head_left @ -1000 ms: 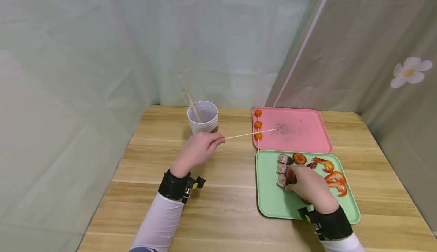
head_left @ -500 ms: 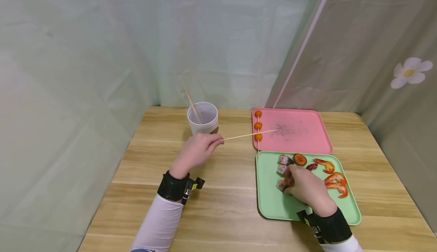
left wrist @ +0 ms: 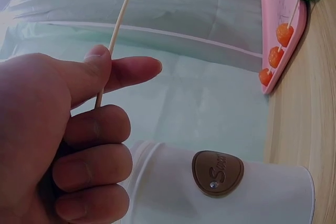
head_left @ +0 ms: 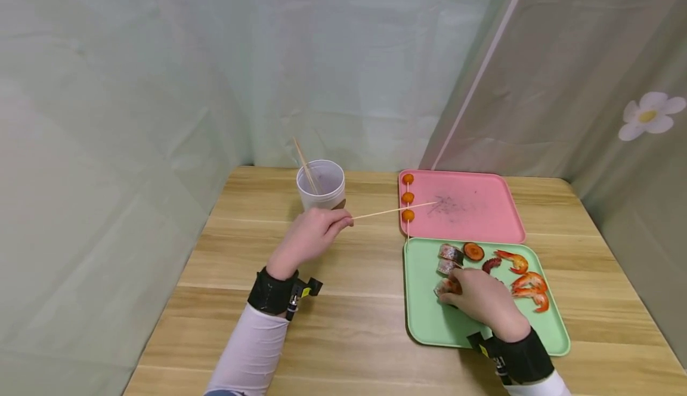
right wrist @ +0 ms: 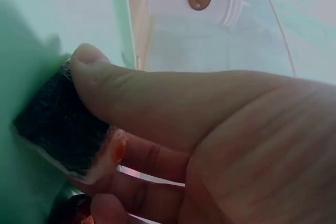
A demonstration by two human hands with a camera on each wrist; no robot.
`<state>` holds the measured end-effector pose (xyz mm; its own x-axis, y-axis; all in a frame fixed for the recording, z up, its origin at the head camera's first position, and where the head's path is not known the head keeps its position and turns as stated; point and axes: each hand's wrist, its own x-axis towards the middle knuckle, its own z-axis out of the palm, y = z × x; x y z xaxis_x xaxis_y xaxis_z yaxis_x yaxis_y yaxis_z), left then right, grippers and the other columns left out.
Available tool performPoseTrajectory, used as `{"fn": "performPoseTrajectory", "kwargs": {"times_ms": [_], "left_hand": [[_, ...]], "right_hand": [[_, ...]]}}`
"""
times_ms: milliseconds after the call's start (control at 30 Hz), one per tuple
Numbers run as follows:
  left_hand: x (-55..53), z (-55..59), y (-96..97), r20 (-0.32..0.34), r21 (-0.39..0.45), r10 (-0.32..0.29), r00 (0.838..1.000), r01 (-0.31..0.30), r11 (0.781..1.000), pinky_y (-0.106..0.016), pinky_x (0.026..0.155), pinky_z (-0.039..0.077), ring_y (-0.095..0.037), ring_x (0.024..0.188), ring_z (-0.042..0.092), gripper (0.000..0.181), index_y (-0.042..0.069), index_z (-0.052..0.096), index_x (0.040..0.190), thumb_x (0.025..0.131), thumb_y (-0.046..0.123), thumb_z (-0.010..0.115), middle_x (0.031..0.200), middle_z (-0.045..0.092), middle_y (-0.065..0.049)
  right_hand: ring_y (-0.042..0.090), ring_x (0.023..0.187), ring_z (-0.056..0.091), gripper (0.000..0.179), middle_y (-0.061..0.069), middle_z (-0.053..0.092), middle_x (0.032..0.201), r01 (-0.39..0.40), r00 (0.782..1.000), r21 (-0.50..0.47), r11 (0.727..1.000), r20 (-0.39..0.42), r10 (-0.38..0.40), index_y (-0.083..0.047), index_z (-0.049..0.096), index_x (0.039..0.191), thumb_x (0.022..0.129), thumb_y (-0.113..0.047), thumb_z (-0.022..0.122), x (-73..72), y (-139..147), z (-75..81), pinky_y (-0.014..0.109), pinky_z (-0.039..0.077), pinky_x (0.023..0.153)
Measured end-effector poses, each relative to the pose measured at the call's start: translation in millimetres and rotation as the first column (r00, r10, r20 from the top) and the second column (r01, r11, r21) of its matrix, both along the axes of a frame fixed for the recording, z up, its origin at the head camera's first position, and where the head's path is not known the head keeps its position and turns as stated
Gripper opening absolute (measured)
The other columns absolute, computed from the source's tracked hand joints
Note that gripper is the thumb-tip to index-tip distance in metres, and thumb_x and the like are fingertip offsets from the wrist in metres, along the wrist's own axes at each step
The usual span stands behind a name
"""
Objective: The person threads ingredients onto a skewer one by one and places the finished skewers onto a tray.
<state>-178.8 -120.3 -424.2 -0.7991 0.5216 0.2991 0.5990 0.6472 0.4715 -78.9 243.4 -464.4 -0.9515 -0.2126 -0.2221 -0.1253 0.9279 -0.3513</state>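
Observation:
My left hand [head_left: 311, 235] pinches a thin bamboo skewer [head_left: 386, 212] between thumb and forefinger, the other fingers curled into the palm. The skewer points right, and its far end overlaps the pink tray [head_left: 483, 217] in the head view. Over the green tray [head_left: 424, 327], my right hand [head_left: 485, 300] holds a sushi roll [head_left: 444, 290] between thumb and fingers. Its dark wrapped side [right wrist: 63, 124] shows in the right wrist view, close to the tray surface. Two more sushi rolls [head_left: 449, 254] lie just behind it. The right palm covers part of the tray.
Orange balls [head_left: 408, 197] on a skewer lie along the pink tray's left edge. Several shrimp [head_left: 530, 281], an octopus tentacle [head_left: 491, 264] and a round orange-brown slice [head_left: 473, 251] sit on the green tray. A white cup [head_left: 321, 190] with skewers stands behind my left hand.
The right hand has shifted slightly left with the front sushi roll, which has turned and drawn away from the other two. The left hand and its skewer have barely moved.

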Motion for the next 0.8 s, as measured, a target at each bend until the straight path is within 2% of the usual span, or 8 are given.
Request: {"fn": "performPoseTrajectory", "kwargs": {"times_ms": [233, 333, 400, 467, 567, 667, 733, 800], "left_hand": [[0.9, -0.3, -1.1, 0.006, 0.021, -0.002, 1.0, 0.002, 1.0, -0.038, 0.074, 0.057, -0.009, 0.078, 0.064, 0.016, 0.017, 0.08, 0.108, 0.109, 0.025, 0.066, 0.095, 0.074, 0.007], [0.6, -0.9, -3.1, 0.008, 0.03, 0.002, 1.0, -0.002, 1.0, -0.039, 0.075, 0.057, -0.009, 0.079, 0.065, 0.017, 0.015, 0.08, 0.109, 0.109, 0.025, 0.066, 0.095, 0.075, 0.007], [0.4, -0.8, -4.6, 0.009, 0.039, 0.013, 1.0, -0.013, 0.999, -0.04, 0.076, 0.057, -0.009, 0.079, 0.065, 0.017, 0.015, 0.08, 0.108, 0.109, 0.025, 0.066, 0.095, 0.075, 0.007], [0.4, 0.3, -5.7, 0.008, 0.052, 0.024, 1.0, -0.024, 0.998, -0.04, 0.076, 0.057, -0.01, 0.079, 0.064, 0.017, 0.016, 0.08, 0.106, 0.109, 0.025, 0.066, 0.094, 0.074, 0.007], [0.0, 2.7, -6.7, -0.003, 0.071, 0.034, 0.999, -0.034, 0.997, -0.041, 0.076, 0.056, -0.011, 0.078, 0.063, 0.016, 0.018, 0.079, 0.103, 0.109, 0.025, 0.066, 0.092, 0.073, 0.006], [-0.3, 5.5, -6.7, -0.022, 0.079, 0.028, 0.999, -0.026, 0.997, -0.041, 0.075, 0.056, -0.011, 0.078, 0.063, 0.016, 0.019, 0.079, 0.103, 0.109, 0.026, 0.066, 0.092, 0.073, 0.006], [0.3, 7.4, -6.0, -0.038, 0.078, 0.023, 0.999, -0.02, 0.997, -0.04, 0.075, 0.056, -0.011, 0.078, 0.063, 0.015, 0.019, 0.079, 0.103, 0.109, 0.026, 0.066, 0.092, 0.073, 0.007], [2.4, 9.6, -4.6, -0.056, 0.075, 0.013, 0.998, -0.009, 0.997, -0.039, 0.075, 0.057, -0.01, 0.078, 0.064, 0.015, 0.019, 0.079, 0.104, 0.108, 0.026, 0.067, 0.092, 0.073, 0.008]], "right_hand": [[0.014, 0.062, 0.047, 0.034, -0.003, 0.048, 0.07, -0.019, 0.999, -0.04, 0.999, 0.042, 0.021, -0.018, 0.058, 0.089, 0.094, -0.041, 0.083, -3.1, 2, 0.8, 0.035, 0.035, 0.057], [0.015, 0.063, 0.052, 0.029, -0.004, 0.054, 0.073, -0.049, 0.995, -0.18, 0.983, 0.081, 0.064, -0.02, 0.06, 0.094, 0.1, -0.044, 0.077, -6.4, 4, 9.3, 0.033, 0.039, 0.059], [0.018, 0.07, 0.058, 0.025, -0.002, 0.06, 0.079, -0.079, 0.987, -0.348, 0.934, 0.106, 0.123, -0.019, 0.063, 0.101, 0.104, -0.043, 0.071, -10.1, 5, 18.4, 0.033, 0.044, 0.063], [0.022, 0.078, 0.061, 0.022, 0.001, 0.063, 0.087, -0.084, 0.977, -0.527, 0.845, 0.122, 0.173, -0.017, 0.065, 0.109, 0.109, -0.039, 0.064, -14.9, 4, 29.0, 0.033, 0.047, 0.068], [0.026, 0.079, 0.056, 0.026, 0.007, 0.058, 0.089, -0.033, 0.973, -0.732, 0.68, 0.13, 0.188, -0.009, 0.061, 0.113, 0.115, -0.034, 0.052, -23.9, 0, 45.4, 0.035, 0.048, 0.07], [0.024, 0.067, 0.041, 0.035, 0.005, 0.043, 0.078, 0.013, 0.983, -0.875, 0.485, 0.099, 0.152, -0.007, 0.051, 0.099, 0.118, -0.033, 0.04, -36.4, -5, 56.6, 0.037, 0.037, 0.063], [0.024, 0.062, 0.032, 0.038, 0.005, 0.035, 0.073, 0.039, 0.986, -0.959, 0.282, 0.082, 0.144, -0.008, 0.048, 0.096, 0.12, -0.033, 0.032, -45.6, -8, 60.4, 0.038, 0.028, 0.06], [0.022, 0.059, 0.024, 0.042, 0.004, 0.03, 0.07, 0.072, 0.984, -0.997, 0.015, 0.074, 0.162, -0.009, 0.054, 0.097, 0.12, -0.031, 0.027, -54.6, -12, 61.8, 0.037, 0.02, 0.059]]}}
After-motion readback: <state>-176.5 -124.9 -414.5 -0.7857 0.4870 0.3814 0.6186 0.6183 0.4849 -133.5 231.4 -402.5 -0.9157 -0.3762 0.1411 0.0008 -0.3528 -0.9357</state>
